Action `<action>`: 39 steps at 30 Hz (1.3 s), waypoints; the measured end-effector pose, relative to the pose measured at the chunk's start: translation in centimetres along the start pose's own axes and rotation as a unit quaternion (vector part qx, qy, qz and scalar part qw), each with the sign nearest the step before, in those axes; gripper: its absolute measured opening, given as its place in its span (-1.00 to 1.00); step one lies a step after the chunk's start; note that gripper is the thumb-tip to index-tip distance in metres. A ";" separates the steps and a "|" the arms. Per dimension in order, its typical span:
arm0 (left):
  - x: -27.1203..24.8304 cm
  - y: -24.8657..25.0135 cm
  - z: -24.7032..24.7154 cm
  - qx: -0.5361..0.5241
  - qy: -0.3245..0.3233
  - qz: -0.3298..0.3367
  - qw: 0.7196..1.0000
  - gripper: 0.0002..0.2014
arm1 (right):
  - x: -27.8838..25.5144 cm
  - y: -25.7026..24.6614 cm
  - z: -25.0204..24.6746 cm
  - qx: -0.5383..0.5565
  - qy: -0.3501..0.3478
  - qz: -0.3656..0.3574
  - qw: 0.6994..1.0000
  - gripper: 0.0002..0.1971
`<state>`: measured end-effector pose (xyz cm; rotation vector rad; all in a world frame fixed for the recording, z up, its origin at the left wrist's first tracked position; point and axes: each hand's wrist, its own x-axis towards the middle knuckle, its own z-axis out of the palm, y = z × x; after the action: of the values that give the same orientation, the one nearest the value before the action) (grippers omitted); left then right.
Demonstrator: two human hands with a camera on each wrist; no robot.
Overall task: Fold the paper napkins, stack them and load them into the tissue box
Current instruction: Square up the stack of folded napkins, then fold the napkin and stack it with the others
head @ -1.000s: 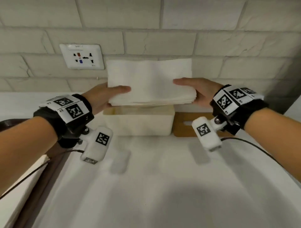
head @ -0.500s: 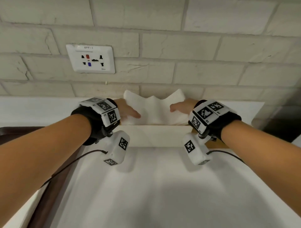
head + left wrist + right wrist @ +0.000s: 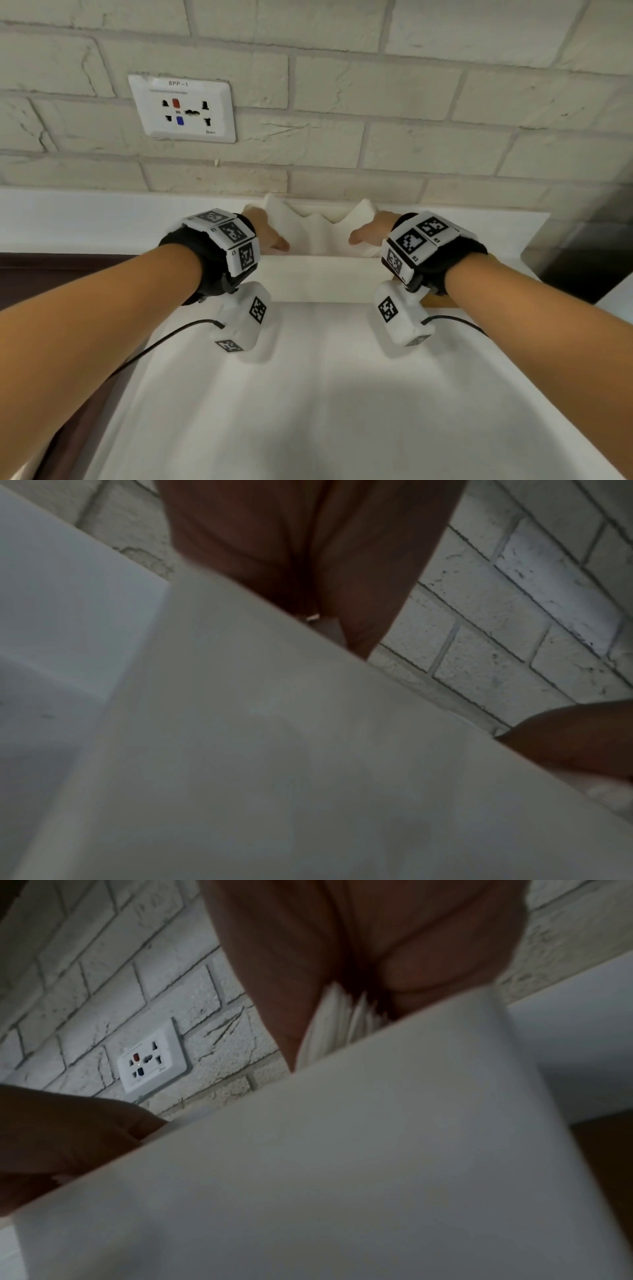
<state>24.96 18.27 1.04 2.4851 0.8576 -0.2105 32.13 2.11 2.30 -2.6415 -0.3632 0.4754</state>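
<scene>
Both hands (image 3: 366, 234) clamp the napkins (image 3: 318, 236) inside the tissue box (image 3: 318, 281), fingertips hidden.

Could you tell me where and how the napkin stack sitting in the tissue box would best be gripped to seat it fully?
Probably at its two short ends, from above. The napkin stack sags in the middle inside the tissue box, its end corners sticking up. The left hand and right hand are already at those ends; pinching there with thumbs on top should let it be pressed down evenly.
</scene>
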 end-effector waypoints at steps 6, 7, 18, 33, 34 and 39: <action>-1.0 0.5 -0.6 0.023 0.015 0.008 1.000 -0.11 | -1.3 -0.2 -0.4 -0.115 0.035 -0.053 0.991 -0.53; -1.3 0.5 -0.8 0.029 0.025 0.019 0.999 -0.11 | -1.5 -0.4 -0.6 -0.136 0.049 -0.055 0.988 -0.52; -1.1 0.7 1.5 0.234 -0.027 0.119 0.965 -0.35 | 0.3 0.1 1.6 -0.231 -0.021 -0.113 0.966 -0.61; -9.1 -7.7 -5.8 -0.048 0.115 0.144 0.982 -0.65 | -5.5 -6.1 1.2 -0.108 0.102 -0.207 0.967 -0.62; -10.3 -9.5 -6.6 -0.046 0.118 0.110 0.986 -0.66 | -6.6 -7.4 1.9 -0.094 0.086 -0.230 0.965 -0.63; -15.8 -19.3 -8.2 -0.021 0.101 -0.079 0.992 -0.54 | -11.0 -13.6 7.7 -0.105 -0.064 -0.297 0.947 -0.55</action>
<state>0.56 26.97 4.96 2.4300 1.1324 0.0068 16.82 13.26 4.97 -2.5192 -1.2627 0.4211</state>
